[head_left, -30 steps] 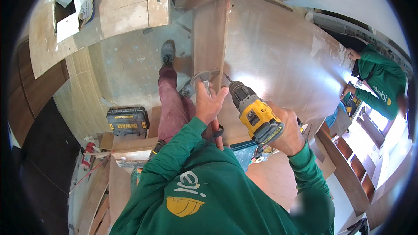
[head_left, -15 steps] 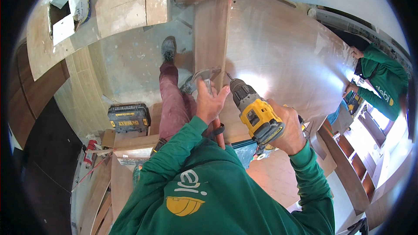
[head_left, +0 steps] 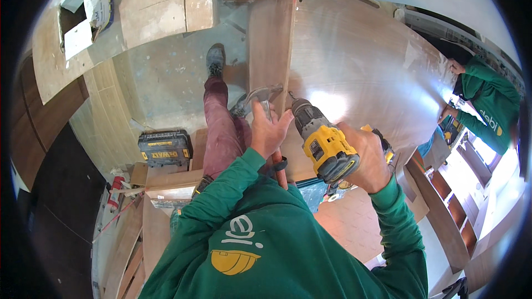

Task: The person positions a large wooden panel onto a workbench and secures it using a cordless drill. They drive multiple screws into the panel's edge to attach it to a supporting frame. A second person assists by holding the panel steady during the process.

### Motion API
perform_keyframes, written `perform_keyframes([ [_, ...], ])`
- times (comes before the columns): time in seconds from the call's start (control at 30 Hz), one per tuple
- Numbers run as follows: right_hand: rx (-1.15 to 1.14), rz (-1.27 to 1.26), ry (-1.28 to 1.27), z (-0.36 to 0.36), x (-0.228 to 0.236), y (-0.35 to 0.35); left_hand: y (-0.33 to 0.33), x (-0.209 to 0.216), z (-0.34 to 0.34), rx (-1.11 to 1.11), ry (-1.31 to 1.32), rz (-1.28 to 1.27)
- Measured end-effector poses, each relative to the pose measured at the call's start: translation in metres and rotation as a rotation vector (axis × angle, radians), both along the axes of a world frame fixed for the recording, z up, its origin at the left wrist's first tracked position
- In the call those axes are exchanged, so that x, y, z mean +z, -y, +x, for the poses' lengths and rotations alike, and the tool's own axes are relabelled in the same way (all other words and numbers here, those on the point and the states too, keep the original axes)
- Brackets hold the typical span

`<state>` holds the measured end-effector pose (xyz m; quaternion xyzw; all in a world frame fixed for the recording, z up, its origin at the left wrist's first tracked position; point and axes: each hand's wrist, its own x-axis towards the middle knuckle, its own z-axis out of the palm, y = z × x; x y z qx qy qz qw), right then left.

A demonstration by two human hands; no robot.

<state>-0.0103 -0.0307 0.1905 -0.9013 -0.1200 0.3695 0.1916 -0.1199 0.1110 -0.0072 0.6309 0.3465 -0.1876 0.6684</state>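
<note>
My right hand [head_left: 367, 156] is closed round the grip of a yellow and black cordless drill [head_left: 324, 143]. Its bit [head_left: 292, 96] points up and left, its tip close to the raised edge of an upright wooden board [head_left: 270, 44]; contact cannot be made out. My left hand [head_left: 270, 132] is wrapped round a hammer with its thumb up. The metal hammer head [head_left: 262, 92] lies beside the board's left face, and its reddish handle [head_left: 279, 173] comes out below my hand. Right of the board stretches a broad wooden panel [head_left: 354, 61].
A co-worker in a green sweatshirt [head_left: 486, 97] has both hands at the panel's far right end. A black and yellow tool case [head_left: 164, 148] stands on the left. A wooden surface [head_left: 149, 5] with an opened package [head_left: 86, 14] lies at upper left. Wooden boards [head_left: 443, 210] lie at right.
The drill has shifted very slightly left, its bit staying near the board's edge. My left hand and the hammer have hardly moved.
</note>
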Motion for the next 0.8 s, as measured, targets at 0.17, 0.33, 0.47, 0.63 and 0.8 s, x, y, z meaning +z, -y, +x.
perform_keyframes([
  [0.17,0.053,-0.001,-0.044,0.016,0.003,-0.001,0.003,-0.006,-0.006,0.046,-0.002,-0.081],
  [0.33,0.063,-0.003,-0.038,0.007,0.009,-0.004,0.003,0.007,-0.003,0.040,0.059,0.021],
  [0.47,0.178,0.000,0.108,-0.016,0.011,0.010,-0.008,0.022,-0.014,-0.019,0.019,0.045],
  [0.63,0.082,-0.024,0.136,-0.035,0.037,-0.002,-0.072,0.048,0.010,0.204,0.292,0.206],
  [0.8,0.086,-0.061,0.170,-0.041,0.038,-0.006,-0.194,0.070,0.130,0.249,0.524,0.404],
])
